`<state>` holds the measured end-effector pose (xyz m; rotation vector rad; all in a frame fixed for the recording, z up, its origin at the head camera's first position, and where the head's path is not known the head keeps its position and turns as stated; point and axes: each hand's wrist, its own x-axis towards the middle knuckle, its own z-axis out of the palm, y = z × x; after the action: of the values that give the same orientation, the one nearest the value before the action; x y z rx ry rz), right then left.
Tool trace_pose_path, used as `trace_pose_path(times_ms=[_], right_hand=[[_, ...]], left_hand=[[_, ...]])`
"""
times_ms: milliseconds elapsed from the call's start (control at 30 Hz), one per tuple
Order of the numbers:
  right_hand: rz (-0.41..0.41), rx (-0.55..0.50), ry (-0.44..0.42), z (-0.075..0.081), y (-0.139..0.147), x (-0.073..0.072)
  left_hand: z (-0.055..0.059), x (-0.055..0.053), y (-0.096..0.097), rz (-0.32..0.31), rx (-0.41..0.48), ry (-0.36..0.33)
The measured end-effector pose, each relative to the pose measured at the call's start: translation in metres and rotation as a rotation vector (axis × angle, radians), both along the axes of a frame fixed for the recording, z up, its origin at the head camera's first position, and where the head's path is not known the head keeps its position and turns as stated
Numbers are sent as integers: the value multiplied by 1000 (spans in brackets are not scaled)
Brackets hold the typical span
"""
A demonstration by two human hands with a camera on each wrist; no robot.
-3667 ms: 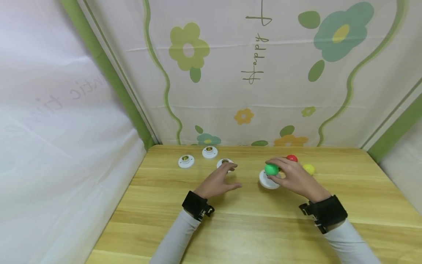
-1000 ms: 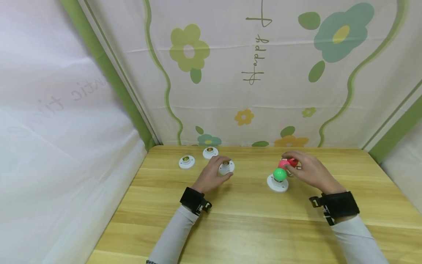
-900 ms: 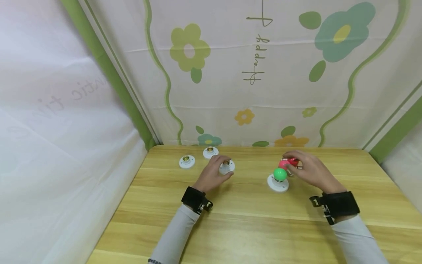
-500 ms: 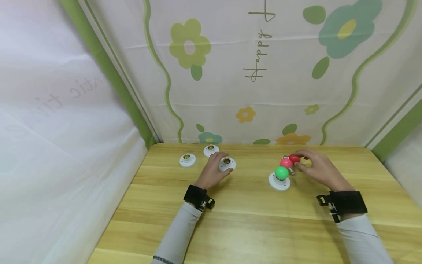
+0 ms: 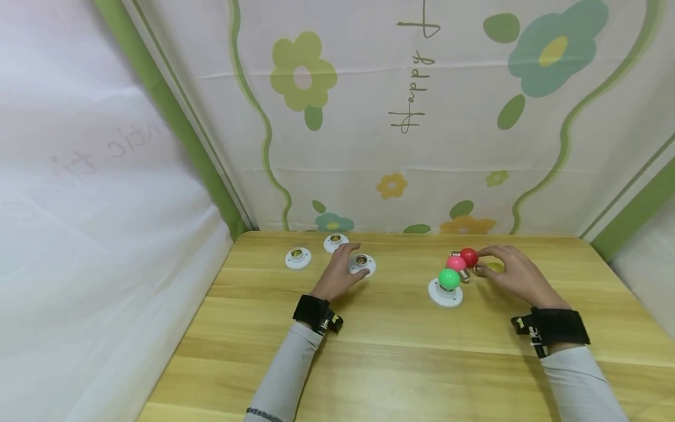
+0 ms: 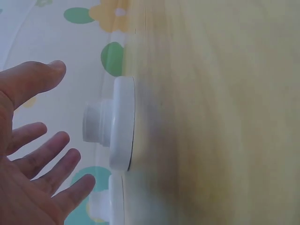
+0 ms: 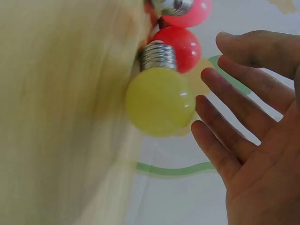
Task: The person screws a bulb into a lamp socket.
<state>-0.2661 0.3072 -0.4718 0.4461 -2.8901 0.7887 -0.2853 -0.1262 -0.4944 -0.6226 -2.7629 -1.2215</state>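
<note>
My left hand [image 5: 337, 275] is around the near side of a white lamp holder [image 5: 371, 267], thumb and fingers spread and apart from it; the left wrist view shows the same holder [image 6: 123, 124] beside the open palm. My right hand [image 5: 522, 278] hovers with loose, extended fingers over a yellow bulb [image 7: 159, 103], which it partly hides in the head view; the fingertips are right at the glass. Left of it lie a red bulb [image 5: 469, 257] and a pink bulb [image 5: 456, 264]. A green bulb [image 5: 449, 279] stands upright in another white lamp holder [image 5: 439, 298].
Two more lamp holders, one at the left [image 5: 298, 258] and one at the back [image 5: 332, 241], sit on the wooden table [image 5: 395, 363] with sockets facing up. A printed fabric wall [image 5: 358, 158] rises behind the table's far edge.
The right hand has let go of the green bulb, now standing in its holder, and moved right past the pink and red bulbs to the yellow one. The left hand has moved slightly left.
</note>
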Motion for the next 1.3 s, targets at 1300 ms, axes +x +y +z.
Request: trace_pose_path(times_ms=[1300], right_hand=[[43, 10, -95, -26, 21, -7]], left_hand=[[-20, -16, -6, -100, 10, -192]])
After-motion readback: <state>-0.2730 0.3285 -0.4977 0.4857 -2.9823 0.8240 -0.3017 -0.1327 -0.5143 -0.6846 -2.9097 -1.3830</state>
